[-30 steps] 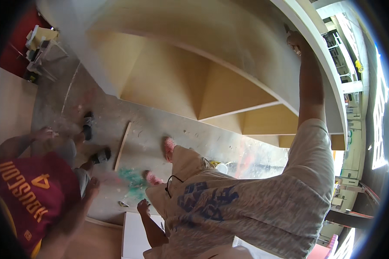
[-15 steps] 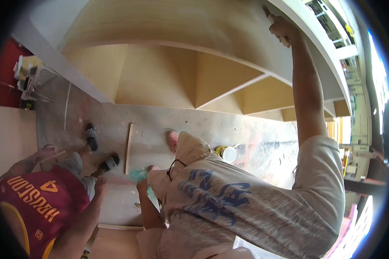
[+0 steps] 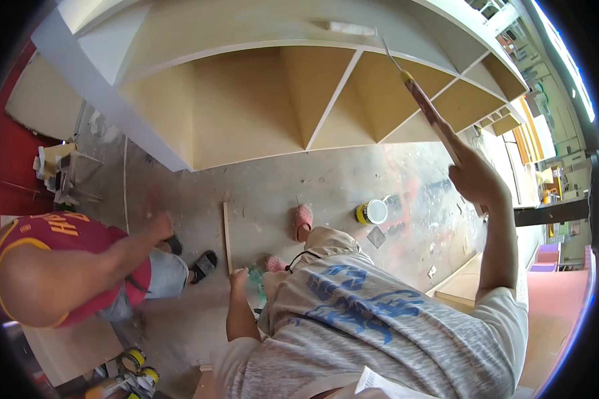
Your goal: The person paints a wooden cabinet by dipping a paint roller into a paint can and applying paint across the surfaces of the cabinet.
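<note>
My right hand (image 3: 480, 178) grips the long handle of a paint roller (image 3: 427, 103), reaching up and forward. The roller's pale sleeve (image 3: 353, 28) lies against the upper panel of a large wooden shelf unit (image 3: 356, 66), whose front edges are whitish and whose compartments are bare tan inside. A thin metal rod links sleeve and handle. My left hand (image 3: 238, 276) hangs low at my left side with its fingers curled; whether anything is in it is hidden. Beside it on the floor lies some green see-through plastic (image 3: 255, 286).
A co-worker in a dark red vest (image 3: 80, 256) bends at my left. On the floor are a wooden strip (image 3: 227, 236), a yellow-and-black paint bucket (image 3: 371, 212) and a grey square piece (image 3: 377, 237). A board (image 3: 76, 349) and several cans stand at lower left.
My right hand has come back and down from the upper panel, and the whole roller now shows. The view has shifted. The co-worker has leaned forward. My left hand still hangs low.
</note>
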A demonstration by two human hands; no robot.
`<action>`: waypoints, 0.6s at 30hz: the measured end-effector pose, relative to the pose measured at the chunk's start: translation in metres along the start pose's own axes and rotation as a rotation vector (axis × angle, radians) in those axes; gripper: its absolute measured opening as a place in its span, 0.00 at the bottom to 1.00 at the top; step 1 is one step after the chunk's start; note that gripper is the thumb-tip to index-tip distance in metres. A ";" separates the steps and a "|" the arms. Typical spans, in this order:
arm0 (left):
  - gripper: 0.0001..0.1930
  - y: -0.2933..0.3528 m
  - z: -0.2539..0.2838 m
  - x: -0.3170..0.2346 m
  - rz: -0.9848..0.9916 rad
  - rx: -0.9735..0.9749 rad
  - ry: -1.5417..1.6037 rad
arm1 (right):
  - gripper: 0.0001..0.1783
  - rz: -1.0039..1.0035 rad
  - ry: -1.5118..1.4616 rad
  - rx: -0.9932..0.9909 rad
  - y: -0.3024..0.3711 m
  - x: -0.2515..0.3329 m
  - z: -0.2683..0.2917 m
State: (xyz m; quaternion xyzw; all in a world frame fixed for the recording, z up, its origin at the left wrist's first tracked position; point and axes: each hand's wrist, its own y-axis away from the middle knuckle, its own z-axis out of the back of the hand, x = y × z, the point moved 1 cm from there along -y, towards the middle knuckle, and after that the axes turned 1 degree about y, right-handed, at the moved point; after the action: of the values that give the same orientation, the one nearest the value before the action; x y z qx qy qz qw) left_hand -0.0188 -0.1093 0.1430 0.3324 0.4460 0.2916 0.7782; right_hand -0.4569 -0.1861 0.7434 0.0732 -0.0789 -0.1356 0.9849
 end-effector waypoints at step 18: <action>0.17 0.108 -0.110 -0.083 -0.113 0.014 -0.188 | 0.42 0.180 0.184 0.117 -0.038 -0.182 0.041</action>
State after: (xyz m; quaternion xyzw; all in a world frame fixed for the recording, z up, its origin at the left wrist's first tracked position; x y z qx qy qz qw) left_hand -0.1693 -0.0774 0.2262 0.3378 0.3912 0.2116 0.8295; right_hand -0.6470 -0.1770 0.7527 0.1353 -0.0021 -0.0347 0.9902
